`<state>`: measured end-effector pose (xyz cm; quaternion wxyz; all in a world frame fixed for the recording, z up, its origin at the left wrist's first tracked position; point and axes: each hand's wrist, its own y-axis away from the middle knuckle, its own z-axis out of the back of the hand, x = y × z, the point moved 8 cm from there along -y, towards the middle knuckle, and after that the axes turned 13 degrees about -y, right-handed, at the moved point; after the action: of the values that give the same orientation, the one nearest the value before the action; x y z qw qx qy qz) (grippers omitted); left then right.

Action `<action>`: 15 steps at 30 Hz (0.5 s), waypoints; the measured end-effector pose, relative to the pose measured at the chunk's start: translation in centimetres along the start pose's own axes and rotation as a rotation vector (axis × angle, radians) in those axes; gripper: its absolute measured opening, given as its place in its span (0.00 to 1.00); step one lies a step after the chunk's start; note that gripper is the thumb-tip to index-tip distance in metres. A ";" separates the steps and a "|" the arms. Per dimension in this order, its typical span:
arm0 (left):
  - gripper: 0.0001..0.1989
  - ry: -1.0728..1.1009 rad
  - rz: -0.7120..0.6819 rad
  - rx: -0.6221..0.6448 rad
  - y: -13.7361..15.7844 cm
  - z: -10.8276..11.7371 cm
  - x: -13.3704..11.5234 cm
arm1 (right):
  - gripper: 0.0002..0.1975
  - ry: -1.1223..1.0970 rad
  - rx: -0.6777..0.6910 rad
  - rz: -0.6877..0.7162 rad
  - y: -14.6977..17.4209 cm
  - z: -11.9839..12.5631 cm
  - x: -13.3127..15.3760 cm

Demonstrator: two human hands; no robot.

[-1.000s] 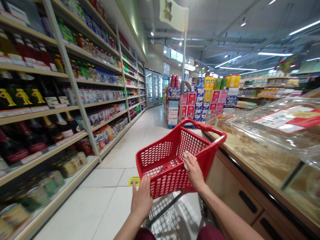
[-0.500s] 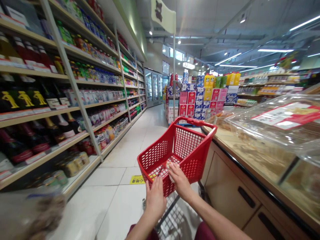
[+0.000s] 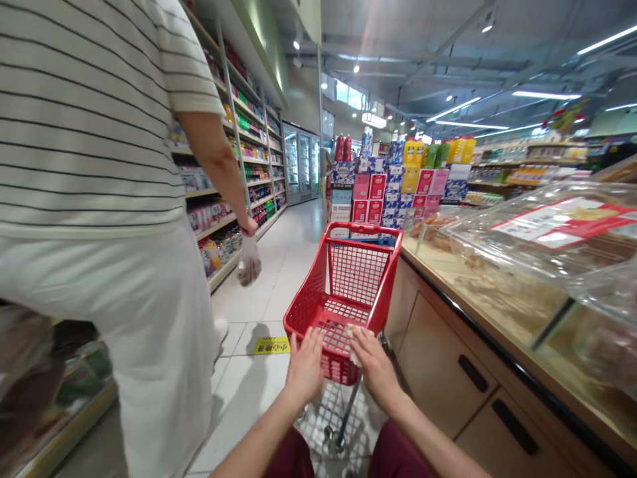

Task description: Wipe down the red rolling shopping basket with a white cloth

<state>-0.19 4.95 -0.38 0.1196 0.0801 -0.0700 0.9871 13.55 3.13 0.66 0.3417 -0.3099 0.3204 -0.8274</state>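
Note:
A red plastic shopping cart (image 3: 338, 307) stands right in front of me, its near end facing me. My left hand (image 3: 304, 367) lies on the near rim toward the left corner, fingers stretched out, with nothing visible in it. At the near right corner, my right hand (image 3: 374, 362) presses a crumpled white cloth or tissue (image 3: 354, 357) against the rim. Bits of that cloth show beside the fingers; the rest is hidden under the hand. Inside, the grid floor of the basket is visible.
Close on my left a person in a striped shirt (image 3: 89, 133) is in the aisle, one hand in a clear glove. Drink shelves (image 3: 249, 139) line the left. A wooden counter (image 3: 432, 352) with clear-lidded food cases borders the right. Stacked boxes (image 3: 368, 192) stand ahead.
A person has come into view on the left, blocking the near shelves. The cart has turned to face me more squarely. My hands stay on its near rim.

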 end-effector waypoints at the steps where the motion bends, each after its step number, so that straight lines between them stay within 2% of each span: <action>1: 0.30 -0.009 0.071 0.005 -0.3 0.0 1.2 | 0.23 0.009 -0.001 -0.038 0.2 0.7 -0.8; 2: 0.30 -0.019 0.125 0.015 -0.4 -0.1 2.2 | 0.23 0.017 -0.006 -0.077 0.4 1.3 -1.6; 4: 0.29 -0.020 0.133 0.033 -0.6 -0.6 2.8 | 0.26 0.037 -0.029 -0.147 0.9 1.9 -2.8; 7: 0.30 0.020 0.054 0.030 -0.7 -1.0 1.3 | 0.31 0.075 -0.105 -0.198 1.6 0.6 -2.5; 10: 0.32 0.054 -0.038 0.029 -0.9 -1.2 -0.5 | 0.31 0.088 -0.159 -0.133 1.3 -2.7 0.0; 12: 0.32 0.055 -0.043 0.024 -1.1 -1.2 -0.6 | 0.29 0.090 -0.162 -0.055 1.0 -4.0 1.1; 15: 0.33 0.063 0.010 0.014 -1.6 -1.1 0.4 | 0.27 0.113 -0.116 0.018 1.3 -3.0 0.2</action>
<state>-0.37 6.76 -1.18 0.1162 0.0493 -0.0595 0.9902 11.77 3.22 -2.07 0.3121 -0.2792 0.3894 -0.8204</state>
